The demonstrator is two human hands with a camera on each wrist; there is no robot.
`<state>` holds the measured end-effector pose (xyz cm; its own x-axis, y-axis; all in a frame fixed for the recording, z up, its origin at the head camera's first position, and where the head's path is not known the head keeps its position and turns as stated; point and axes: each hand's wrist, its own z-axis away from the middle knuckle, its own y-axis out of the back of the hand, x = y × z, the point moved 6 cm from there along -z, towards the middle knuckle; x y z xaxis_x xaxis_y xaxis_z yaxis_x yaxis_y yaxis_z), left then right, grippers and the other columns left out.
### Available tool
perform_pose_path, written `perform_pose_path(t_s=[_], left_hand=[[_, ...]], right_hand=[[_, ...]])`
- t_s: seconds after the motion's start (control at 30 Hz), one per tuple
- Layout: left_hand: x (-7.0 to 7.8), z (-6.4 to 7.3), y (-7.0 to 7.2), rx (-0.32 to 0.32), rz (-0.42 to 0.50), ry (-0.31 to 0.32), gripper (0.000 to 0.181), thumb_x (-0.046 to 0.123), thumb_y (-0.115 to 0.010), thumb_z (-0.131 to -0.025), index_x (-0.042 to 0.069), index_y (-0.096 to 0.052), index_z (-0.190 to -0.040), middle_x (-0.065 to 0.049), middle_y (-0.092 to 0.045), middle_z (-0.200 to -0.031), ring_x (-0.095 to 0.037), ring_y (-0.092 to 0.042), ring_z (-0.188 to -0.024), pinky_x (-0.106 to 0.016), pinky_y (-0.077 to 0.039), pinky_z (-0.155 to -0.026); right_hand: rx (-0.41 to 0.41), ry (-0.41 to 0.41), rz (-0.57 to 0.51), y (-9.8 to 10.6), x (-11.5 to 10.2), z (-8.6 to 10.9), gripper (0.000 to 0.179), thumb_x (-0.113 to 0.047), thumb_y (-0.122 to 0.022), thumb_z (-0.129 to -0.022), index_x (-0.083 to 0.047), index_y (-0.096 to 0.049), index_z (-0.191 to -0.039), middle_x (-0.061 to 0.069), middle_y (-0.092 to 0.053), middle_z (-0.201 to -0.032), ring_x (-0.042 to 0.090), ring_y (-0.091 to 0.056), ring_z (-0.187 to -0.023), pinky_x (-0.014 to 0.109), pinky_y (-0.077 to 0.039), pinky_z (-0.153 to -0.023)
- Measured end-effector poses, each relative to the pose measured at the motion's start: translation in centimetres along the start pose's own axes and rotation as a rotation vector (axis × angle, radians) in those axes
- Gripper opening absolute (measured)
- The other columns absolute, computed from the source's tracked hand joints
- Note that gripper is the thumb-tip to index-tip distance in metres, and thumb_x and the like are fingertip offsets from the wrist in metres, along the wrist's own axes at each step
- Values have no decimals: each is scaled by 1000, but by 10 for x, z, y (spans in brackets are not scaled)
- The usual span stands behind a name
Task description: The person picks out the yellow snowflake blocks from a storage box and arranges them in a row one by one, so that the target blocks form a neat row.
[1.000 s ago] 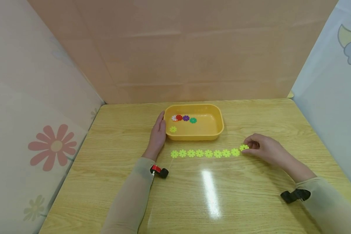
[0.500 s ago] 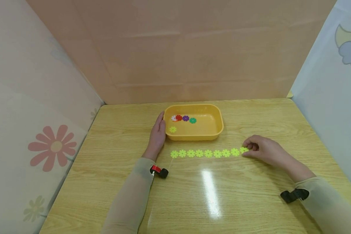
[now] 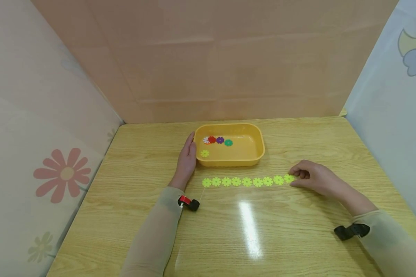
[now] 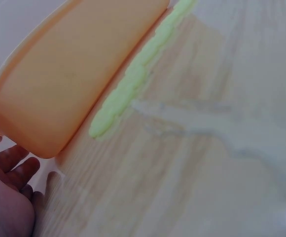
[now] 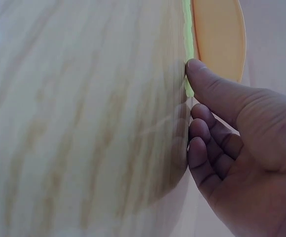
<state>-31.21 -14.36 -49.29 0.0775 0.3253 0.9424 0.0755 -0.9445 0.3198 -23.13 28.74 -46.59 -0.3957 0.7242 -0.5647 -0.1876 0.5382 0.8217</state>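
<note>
A row of several yellow-green flower-shaped discs point(image 3: 247, 182) lies edge to edge on the table, in front of a yellow plastic basin point(image 3: 228, 163). At the row's right end, my right hand point(image 3: 317, 178) holds the last disc point(image 3: 289, 178) between thumb and fingertips. In the right wrist view the thumb point(image 5: 217, 89) lies against the end of the green row, and the other fingers are curled. My left hand point(image 3: 186, 162) rests along the basin's left side with its fingers fairly straight. The left wrist view shows part of that hand point(image 4: 10, 187) beside the basin wall.
Inside the basin lie a white disc point(image 3: 206, 140), a red disc point(image 3: 212, 139), a purple disc point(image 3: 220, 140), a green disc point(image 3: 228, 142) and another yellow-green disc point(image 3: 205, 153). Upright panels stand behind and beside the wooden table point(image 3: 211, 238).
The right hand has brought the last disc down and towards the front, level with the row's end. Its fingers have since shifted slightly right. The left hand and basin have hardly moved.
</note>
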Motion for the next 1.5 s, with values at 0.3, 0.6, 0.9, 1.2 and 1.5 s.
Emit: perform_pose_path(t_s=[0.3, 0.6, 0.9, 1.2, 1.5], left_hand=[[0, 0, 0, -4, -2, 4, 60, 49, -31, -120, 30, -29, -177, 7, -29, -180, -20, -24, -167, -45, -21, -135], [-1, -2, -1, -8, -13, 10, 63, 53, -29, -119, 28, -28, -177, 8, -28, -181, -20, -23, -167, -47, -22, -135], [2, -1, 0, -5, -10, -13, 62, 49, -31, -120, 24, -30, -177, 4, -30, -180, -22, -24, -167, -46, -22, -135], [3, 0, 1, -7, -9, 3, 61, 48, -31, -120, 28, -29, -177, 6, -30, -180, -20, -24, -167, -45, -22, -135], [3, 2, 0, -8, -10, 11, 61, 49, -31, -120, 27, -29, -177, 7, -29, -180, -20, -23, -167, -47, -22, -135]], right_hand=[[-2, -5, 16, -2, 1, -1, 29, -20, -93, -92, -13, -79, -117, -6, -68, -104, 8, -57, -88, 26, -51, -74], [10, 22, 10, -1, -2, -1, 30, -18, -93, -91, -12, -79, -117, -6, -68, -103, 7, -56, -87, 26, -50, -72], [37, 5, 24, 7, -5, -7, 31, -20, -92, -94, -11, -79, -120, -4, -69, -101, 11, -59, -89, 26, -52, -75], [139, 91, 52, 23, -35, -27, 32, -12, -91, -93, -6, -78, -121, -5, -65, -96, 13, -56, -84, 23, -48, -71], [176, 146, -14, 22, -67, -56, 30, -12, -90, -94, -10, -79, -121, -3, -66, -97, 16, -58, -85, 21, -48, -73]])
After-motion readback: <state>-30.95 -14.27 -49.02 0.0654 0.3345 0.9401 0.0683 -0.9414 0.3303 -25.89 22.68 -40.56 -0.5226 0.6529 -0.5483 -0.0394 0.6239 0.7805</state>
